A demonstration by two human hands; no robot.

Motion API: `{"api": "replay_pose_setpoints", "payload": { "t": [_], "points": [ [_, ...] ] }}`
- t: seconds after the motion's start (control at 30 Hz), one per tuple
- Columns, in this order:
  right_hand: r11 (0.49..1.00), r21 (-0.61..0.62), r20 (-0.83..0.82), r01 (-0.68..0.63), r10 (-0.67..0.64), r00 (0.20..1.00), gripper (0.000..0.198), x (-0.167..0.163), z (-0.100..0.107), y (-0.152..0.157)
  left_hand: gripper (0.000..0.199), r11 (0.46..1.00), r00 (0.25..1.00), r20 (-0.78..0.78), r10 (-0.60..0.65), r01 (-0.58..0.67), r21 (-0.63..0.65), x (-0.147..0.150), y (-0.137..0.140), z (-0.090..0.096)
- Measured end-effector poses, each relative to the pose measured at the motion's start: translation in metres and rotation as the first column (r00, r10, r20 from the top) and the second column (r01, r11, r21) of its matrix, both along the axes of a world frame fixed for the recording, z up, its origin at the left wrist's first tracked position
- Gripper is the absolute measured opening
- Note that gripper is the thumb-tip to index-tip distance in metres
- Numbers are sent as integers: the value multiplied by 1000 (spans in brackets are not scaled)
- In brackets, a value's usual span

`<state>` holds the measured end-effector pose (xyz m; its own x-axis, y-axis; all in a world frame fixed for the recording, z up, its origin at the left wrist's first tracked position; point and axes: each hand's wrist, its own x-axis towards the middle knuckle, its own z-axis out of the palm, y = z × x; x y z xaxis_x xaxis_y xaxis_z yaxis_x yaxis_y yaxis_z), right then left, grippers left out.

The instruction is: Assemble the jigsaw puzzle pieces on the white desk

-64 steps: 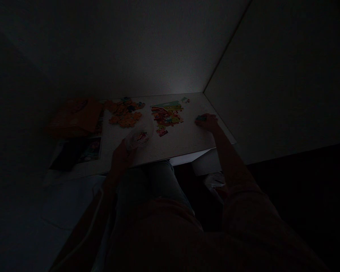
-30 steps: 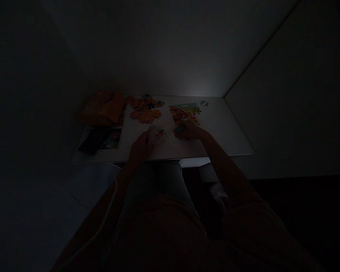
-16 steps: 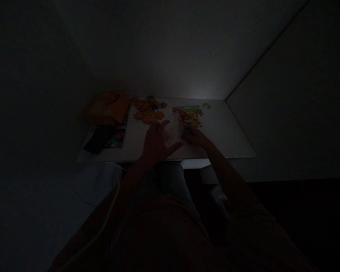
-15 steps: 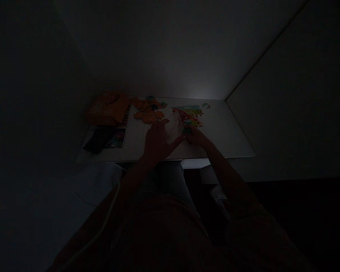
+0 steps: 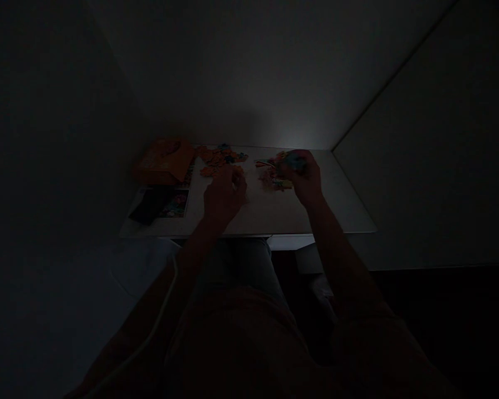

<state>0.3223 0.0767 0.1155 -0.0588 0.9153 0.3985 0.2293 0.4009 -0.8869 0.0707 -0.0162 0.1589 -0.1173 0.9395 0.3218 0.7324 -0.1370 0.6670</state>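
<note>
Orange jigsaw puzzle pieces (image 5: pixel 214 159) lie in a loose pile towards the back of the white table, with a few dark and teal ones among them. At the pile's front edge is my left hand (image 5: pixel 225 194), its fingers loosely curled and a gap showing between thumb and fingers; I see nothing held there. My right hand (image 5: pixel 309 180), raised over the right side, grips a teal puzzle piece (image 5: pixel 295 160). Below and left of it lies a colourful partly assembled puzzle section (image 5: pixel 276 180), partly covered by the hand. Dim light and motion blur hide its details.
An orange box (image 5: pixel 164 160) stands at the back left. In front of it a dark flat item (image 5: pixel 149 205) lies over a printed picture sheet (image 5: pixel 177 204). Walls rise behind and to the right of the white table (image 5: pixel 274 219). A pale cable (image 5: pixel 162 310) runs along my left arm.
My right hand has lifted and moved up and right, with the teal piece now in it. My left hand has drawn slightly left, away from the middle, and its fingers have curled.
</note>
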Motion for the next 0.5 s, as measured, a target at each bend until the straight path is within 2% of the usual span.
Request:
{"api": "replay_pose_setpoints", "payload": {
  "t": [0.07,0.13,0.23,0.27,0.33,0.43,0.5],
  "points": [
    [983,57,120,-176,169,978,50,-16,17,-1,3,1000,998,58,28,-28,-10,-3,2,-2],
    [943,55,274,-327,301,913,42,-32,24,0,6,999,991,133,34,-33,-6,-6,3,-5],
    [916,44,467,-399,334,819,33,-48,23,4,8,999,975,223,6,-14,32,-14,7,-13],
    [918,54,499,-393,316,807,35,-50,20,5,8,999,971,239,7,-16,34,-16,8,-15],
    [935,90,491,-344,259,832,36,-48,15,9,10,999,964,265,19,-28,30,-21,10,-20],
    [980,105,373,-168,118,920,32,-29,4,17,12,998,945,327,18,-36,48,-29,13,-27],
    [996,74,366,-41,11,931,34,-13,-8,25,13,998,928,373,10,-32,52,-35,14,-32]
  ]
}}
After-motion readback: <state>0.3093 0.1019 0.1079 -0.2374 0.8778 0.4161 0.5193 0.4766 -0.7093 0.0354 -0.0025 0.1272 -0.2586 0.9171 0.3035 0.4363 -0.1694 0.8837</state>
